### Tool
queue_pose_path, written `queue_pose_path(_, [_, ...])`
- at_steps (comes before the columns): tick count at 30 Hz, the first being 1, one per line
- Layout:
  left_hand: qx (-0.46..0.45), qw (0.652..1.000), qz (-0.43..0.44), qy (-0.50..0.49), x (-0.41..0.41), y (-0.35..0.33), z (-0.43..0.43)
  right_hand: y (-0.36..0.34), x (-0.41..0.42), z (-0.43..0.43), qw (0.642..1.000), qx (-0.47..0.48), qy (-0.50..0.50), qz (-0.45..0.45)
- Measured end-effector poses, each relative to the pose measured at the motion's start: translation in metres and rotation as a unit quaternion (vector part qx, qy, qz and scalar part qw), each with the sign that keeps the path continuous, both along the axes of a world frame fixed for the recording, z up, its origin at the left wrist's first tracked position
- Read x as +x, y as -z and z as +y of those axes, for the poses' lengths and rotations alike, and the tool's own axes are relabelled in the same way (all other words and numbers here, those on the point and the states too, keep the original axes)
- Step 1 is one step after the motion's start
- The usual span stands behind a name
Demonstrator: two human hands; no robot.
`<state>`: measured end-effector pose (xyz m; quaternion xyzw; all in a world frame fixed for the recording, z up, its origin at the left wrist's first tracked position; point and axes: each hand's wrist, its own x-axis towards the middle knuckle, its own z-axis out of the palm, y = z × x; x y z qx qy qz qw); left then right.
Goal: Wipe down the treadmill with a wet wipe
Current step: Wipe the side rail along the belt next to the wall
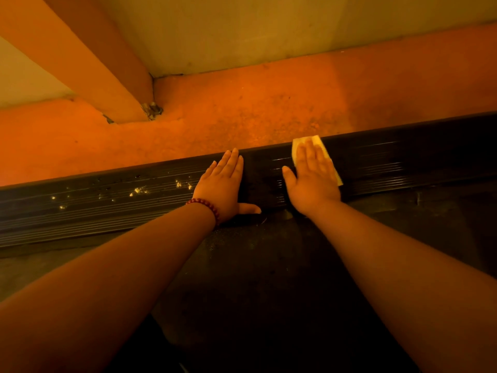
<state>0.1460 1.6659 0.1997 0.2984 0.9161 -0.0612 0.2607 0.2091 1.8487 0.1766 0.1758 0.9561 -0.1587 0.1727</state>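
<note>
The treadmill's dark ribbed side rail (107,200) runs across the view from lower left to upper right, with the black belt (269,265) in front of it. My right hand (312,179) lies flat with straight fingers on a pale wet wipe (332,162), pressing it onto the rail. My left hand (223,184), with a bead bracelet at the wrist, rests flat on the rail just to the left, thumb spread toward the belt. Pale crumbs and specks (139,189) dot the rail left of my left hand.
An orange floor (242,109) lies beyond the rail. A slanted orange post (107,71) meets the floor at the upper left, with a bolted foot (152,110). A pale wall (269,28) stands behind.
</note>
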Motion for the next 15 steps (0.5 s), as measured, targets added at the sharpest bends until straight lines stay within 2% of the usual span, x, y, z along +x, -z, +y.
queue_pose_path(4, [0.014,1.0,-0.005,0.007,0.0,-0.001,-0.003,0.0,0.011,-0.035,0.988,-0.011,-0.156,0.019])
queue_pose_path(6, [0.019,1.0,-0.006,0.01,-0.002,-0.003,-0.005,0.003,0.016,-0.022,0.981,-0.003,-0.193,0.033])
queue_pose_path(9, [0.023,1.0,-0.001,0.012,-0.001,-0.003,-0.008,0.005,0.024,0.008,0.995,0.012,-0.089,0.051])
queue_pose_path(12, [0.025,1.0,0.011,0.007,0.002,-0.001,-0.009,0.005,0.024,0.005,1.0,0.007,0.007,-0.001])
queue_pose_path(13, [0.025,1.0,0.011,0.004,0.003,-0.001,-0.009,0.002,0.022,-0.005,1.0,0.001,0.004,0.001])
queue_pose_path(15, [0.024,1.0,0.008,0.004,0.002,-0.001,-0.008,0.002,0.024,-0.027,0.997,-0.011,-0.07,0.026])
